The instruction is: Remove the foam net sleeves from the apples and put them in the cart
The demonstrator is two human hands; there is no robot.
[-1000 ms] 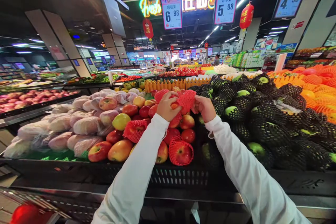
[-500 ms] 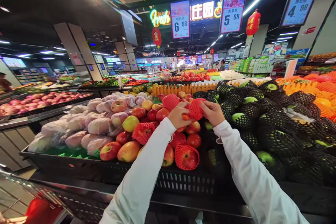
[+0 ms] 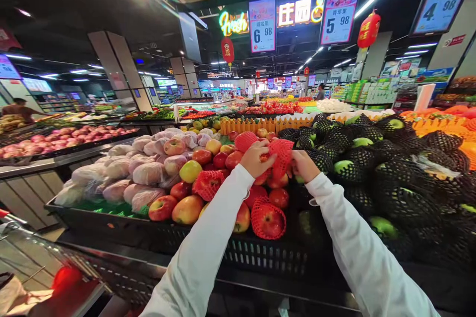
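Two hands, left [image 3: 256,159] and right [image 3: 305,166], pinch a red mesh sleeve [image 3: 281,154] over apples [image 3: 278,198].

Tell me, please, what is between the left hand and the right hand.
The head view shows a red foam net between the left hand and the right hand, with apples below it in the picture.

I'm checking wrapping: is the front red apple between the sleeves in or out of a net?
In, front exposed: red foam netting rings the round red apple.
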